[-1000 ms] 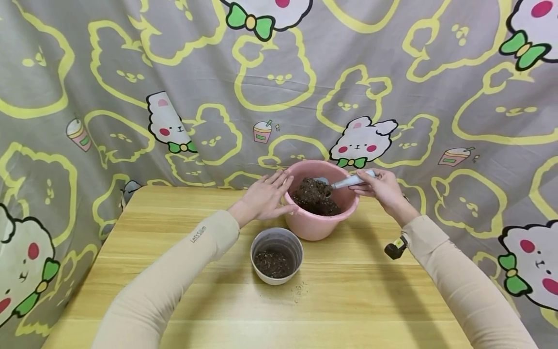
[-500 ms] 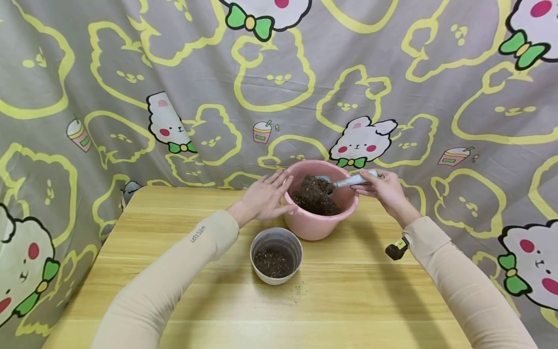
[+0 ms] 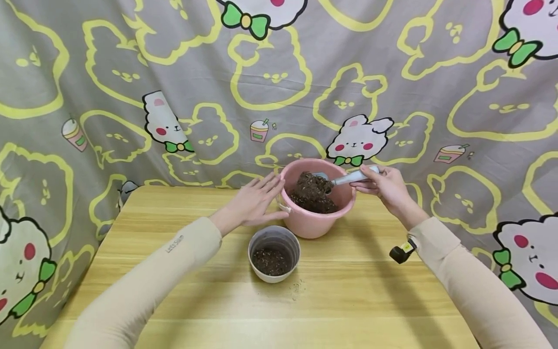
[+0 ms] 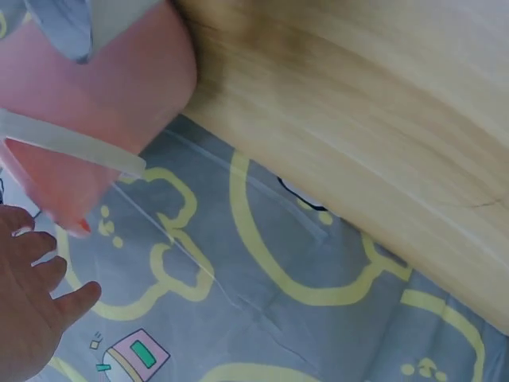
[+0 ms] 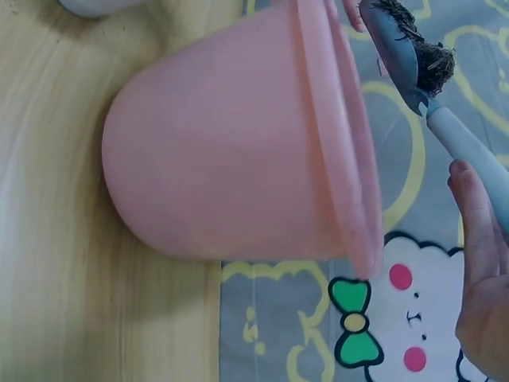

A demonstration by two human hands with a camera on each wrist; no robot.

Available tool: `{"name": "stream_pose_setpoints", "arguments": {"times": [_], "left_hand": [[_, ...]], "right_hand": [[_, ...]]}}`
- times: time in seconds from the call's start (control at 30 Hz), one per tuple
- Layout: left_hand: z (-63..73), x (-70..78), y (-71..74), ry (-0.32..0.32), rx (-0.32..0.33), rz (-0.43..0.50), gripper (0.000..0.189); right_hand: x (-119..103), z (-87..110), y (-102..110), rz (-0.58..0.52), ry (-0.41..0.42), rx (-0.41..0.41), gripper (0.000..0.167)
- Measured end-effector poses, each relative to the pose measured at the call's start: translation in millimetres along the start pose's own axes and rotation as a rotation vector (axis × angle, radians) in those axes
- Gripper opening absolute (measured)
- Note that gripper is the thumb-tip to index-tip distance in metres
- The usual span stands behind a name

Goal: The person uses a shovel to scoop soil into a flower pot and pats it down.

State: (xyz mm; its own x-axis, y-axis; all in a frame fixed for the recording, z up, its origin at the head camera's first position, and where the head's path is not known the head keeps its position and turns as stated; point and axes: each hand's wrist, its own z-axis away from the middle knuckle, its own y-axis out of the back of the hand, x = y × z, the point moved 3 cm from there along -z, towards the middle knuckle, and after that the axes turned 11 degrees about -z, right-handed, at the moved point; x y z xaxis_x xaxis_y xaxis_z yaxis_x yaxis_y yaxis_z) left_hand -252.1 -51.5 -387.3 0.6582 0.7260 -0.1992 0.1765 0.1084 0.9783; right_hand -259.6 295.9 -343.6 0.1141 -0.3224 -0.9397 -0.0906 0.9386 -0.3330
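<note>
A small trowel (image 3: 355, 176) with a pale blue handle is gripped by my right hand (image 3: 390, 190), fingers and thumb around the handle. Its blade carries a heap of dark soil (image 3: 313, 186) over the mouth of the pink bucket (image 3: 311, 225); the right wrist view shows the loaded blade (image 5: 395, 56) raised beyond the rim. My left hand (image 3: 255, 201) is spread with straight fingers beside the bucket's left rim; whether the fingertips touch it I cannot tell. In front of the bucket stands a white pot (image 3: 274, 276) with dark soil in its bottom.
The wooden table (image 3: 348, 300) bears a few soil crumbs (image 3: 298, 288) right of the pot. Behind it hangs a grey patterned curtain (image 3: 196, 72), close to the bucket. A white bucket handle (image 4: 71, 143) hangs along the bucket's side.
My left hand has drawn back slightly to the left, baring the white handle joint on the bucket's rim. The trowel with its soil has risen slightly. The view has shifted a little.
</note>
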Motion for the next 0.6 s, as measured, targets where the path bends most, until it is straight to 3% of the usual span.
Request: {"name": "stream_pose_setpoints", "arguments": {"times": [0.17,0.4,0.6], "left_hand": [[30.9,0.0,-1.1,-0.022,0.057,0.000,0.097],[73.7,8.2,-10.1,-0.051,0.070,-0.002,0.096],[96.8,17.4,-18.6,-0.057,0.075,0.008,0.099]], "right_hand": [[-3,12.5,-11,0.024,-0.014,-0.010,0.014],[1,32.7,-28,0.071,-0.024,-0.039,0.015],[13,45.1,-41,0.114,-0.039,-0.084,0.018]]}}
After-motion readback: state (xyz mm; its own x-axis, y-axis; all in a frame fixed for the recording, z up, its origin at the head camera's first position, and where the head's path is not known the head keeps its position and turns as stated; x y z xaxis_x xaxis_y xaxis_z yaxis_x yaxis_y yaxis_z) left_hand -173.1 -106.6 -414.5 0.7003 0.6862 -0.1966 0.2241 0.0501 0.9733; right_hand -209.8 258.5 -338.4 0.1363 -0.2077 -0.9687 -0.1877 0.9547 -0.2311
